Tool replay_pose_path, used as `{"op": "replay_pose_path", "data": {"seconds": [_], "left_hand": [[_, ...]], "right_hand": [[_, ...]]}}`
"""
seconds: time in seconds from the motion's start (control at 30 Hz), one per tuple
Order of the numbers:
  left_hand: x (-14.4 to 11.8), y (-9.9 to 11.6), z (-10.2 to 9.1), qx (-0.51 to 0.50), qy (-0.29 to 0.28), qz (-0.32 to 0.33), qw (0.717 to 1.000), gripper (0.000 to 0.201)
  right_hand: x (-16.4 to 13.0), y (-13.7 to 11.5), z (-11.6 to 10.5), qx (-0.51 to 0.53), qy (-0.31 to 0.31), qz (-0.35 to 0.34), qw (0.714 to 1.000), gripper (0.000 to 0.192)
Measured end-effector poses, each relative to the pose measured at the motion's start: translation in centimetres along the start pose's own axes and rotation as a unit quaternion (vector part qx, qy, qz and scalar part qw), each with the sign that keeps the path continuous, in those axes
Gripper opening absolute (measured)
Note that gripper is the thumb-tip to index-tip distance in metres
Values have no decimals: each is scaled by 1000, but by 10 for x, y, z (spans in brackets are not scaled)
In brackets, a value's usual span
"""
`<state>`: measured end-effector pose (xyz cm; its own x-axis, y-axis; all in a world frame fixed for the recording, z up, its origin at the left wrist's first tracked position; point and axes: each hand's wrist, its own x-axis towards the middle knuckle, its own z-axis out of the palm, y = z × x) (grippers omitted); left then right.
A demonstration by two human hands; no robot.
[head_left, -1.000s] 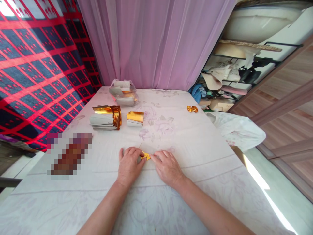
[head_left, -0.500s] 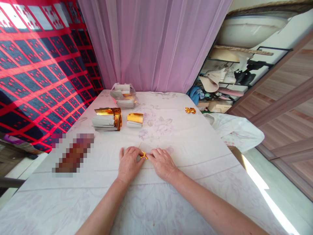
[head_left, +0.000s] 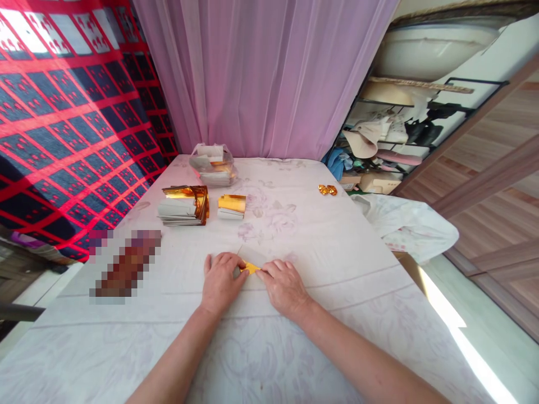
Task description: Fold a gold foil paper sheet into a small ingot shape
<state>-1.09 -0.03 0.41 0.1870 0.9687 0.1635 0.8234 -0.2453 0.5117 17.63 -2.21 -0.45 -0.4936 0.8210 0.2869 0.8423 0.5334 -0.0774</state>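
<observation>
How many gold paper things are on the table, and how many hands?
Stacks of gold paper: 2, the big stack and the small stack
Clear bag of paper: 1
Folded gold pieces at the far edge: 2
Gold piece under the fingers: 1
Hands: 2, left hand and right hand
Total: 8

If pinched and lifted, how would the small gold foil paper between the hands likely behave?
The small gold foil paper looks thin and flat under the left hand and right hand, so probably light and floppy. Its shiny face may slip on the white floral cloth.
</observation>
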Motion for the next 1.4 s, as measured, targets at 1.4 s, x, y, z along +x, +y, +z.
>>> {"op": "replay_pose_path", "data": {"seconds": [1.4], "left_hand": [[-4,-15,-13,42,-55,145,987,20]], "right_hand": [[5,-10,5,58,25,30,998,13]]}}
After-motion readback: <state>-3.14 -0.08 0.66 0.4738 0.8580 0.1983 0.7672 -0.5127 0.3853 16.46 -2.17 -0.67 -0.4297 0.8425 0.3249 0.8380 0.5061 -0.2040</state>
